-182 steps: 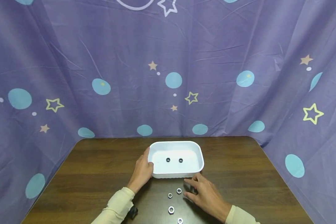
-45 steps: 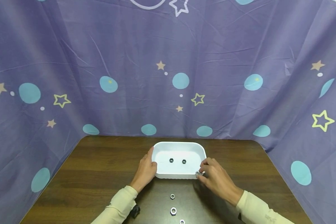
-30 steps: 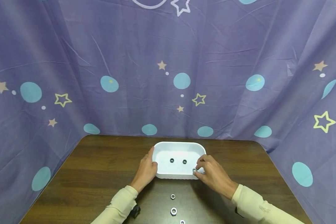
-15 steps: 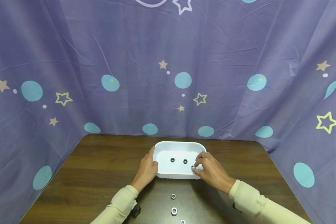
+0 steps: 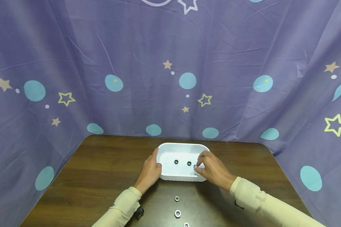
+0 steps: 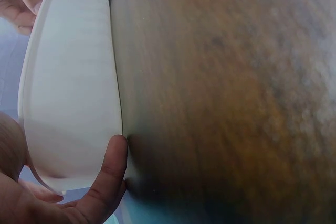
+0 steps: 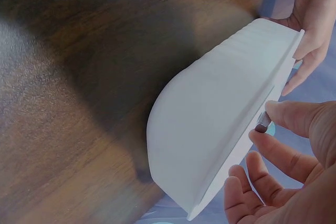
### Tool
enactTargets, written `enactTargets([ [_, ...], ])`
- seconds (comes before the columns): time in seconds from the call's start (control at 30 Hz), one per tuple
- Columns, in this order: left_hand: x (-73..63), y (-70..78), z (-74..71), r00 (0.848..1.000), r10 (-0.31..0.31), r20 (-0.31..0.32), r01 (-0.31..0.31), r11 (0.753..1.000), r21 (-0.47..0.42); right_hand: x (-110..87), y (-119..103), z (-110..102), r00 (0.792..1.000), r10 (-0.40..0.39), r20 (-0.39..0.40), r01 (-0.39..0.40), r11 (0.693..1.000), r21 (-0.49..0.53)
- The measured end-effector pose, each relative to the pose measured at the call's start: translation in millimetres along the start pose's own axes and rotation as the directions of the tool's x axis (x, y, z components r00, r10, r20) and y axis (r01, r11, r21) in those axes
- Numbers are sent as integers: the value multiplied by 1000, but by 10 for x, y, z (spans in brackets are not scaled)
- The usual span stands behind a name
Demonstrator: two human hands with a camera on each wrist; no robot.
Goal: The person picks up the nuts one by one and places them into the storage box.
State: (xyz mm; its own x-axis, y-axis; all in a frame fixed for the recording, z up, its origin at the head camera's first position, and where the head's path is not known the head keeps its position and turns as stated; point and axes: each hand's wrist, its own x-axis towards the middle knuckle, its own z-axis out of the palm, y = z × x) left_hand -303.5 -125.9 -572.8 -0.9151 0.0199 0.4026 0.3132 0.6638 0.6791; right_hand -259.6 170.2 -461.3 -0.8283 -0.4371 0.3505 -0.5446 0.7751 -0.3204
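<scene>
A white rectangular tray (image 5: 183, 178) stands on the table, two dark-looking hex nuts (image 5: 176, 161) lying apart on its floor. My left hand (image 5: 150, 171) grips the tray's left end; in the left wrist view a finger (image 6: 111, 163) lies along the outer wall. Over the tray's right part, my right hand (image 5: 215, 167) pinches a silver hex nut (image 7: 263, 123) between thumb and forefinger, near the right one of the two nuts. In the head view I cannot tell whether the pinched nut touches the tray floor.
Nearer me on the brown wooden table (image 5: 102, 164), several silver nuts lie in a loose line: a small nut (image 5: 177, 199), a larger nut (image 5: 177, 214), and another nut (image 5: 186, 224) cut by the frame's bottom edge. A purple patterned curtain (image 5: 147, 104) hangs behind the table.
A nut from the table is now in my right hand's pinch. Over the last second and a half, that hand has carried it from the tray's front right rim inward. The left hand keeps its grip.
</scene>
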Motion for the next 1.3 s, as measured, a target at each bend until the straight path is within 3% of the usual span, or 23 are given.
enactTargets([
  [0.17, -43, 202, -146, 1000, 17, -3, -17, 999, -49, 57, 10, 24, 999, -27, 18, 27, 1000, -6],
  [0.23, -64, 343, -234, 1000, -9, 11, 10, 996, -88, 81, 9, 32, 999, -25, 26, 25, 1000, -6],
  [0.3, -66, 367, -250, 1000, -23, 20, 24, 996, -84, 107, 3, 36, 999, -18, 34, 19, 1000, -4],
  [0.53, -8, 49, -6, 1000, -8, -7, 9, 1000, 9, 192, -12, 36, 998, -2, 67, 1, 1000, 13],
  [0.6, -10, 75, -25, 1000, -26, 4, 26, 1000, -5, 226, -13, 35, 997, -14, 71, 13, 1000, 18],
  [0.73, -8, 36, -9, 1000, -12, -2, 12, 1000, 0, 302, -15, 31, 996, -44, 78, 42, 999, 20],
  [0.8, -15, 98, -51, 1000, -18, 8, 18, 999, -30, 339, -21, 28, 995, -51, 85, 50, 999, 14],
  [1.0, -9, 94, -58, 1000, 3, 13, -3, 1000, -24, 413, -8, 72, 993, -78, 92, 77, 997, 21],
  [1.17, -7, 120, -64, 1000, -1, 5, 1, 1000, -13, 447, 54, 183, 989, -131, 70, 128, 991, 47],
  [1.3, -4, 82, -28, 1000, -7, -6, 7, 1000, -1, 473, 263, 405, 975, -221, 27, 219, 973, 67],
])
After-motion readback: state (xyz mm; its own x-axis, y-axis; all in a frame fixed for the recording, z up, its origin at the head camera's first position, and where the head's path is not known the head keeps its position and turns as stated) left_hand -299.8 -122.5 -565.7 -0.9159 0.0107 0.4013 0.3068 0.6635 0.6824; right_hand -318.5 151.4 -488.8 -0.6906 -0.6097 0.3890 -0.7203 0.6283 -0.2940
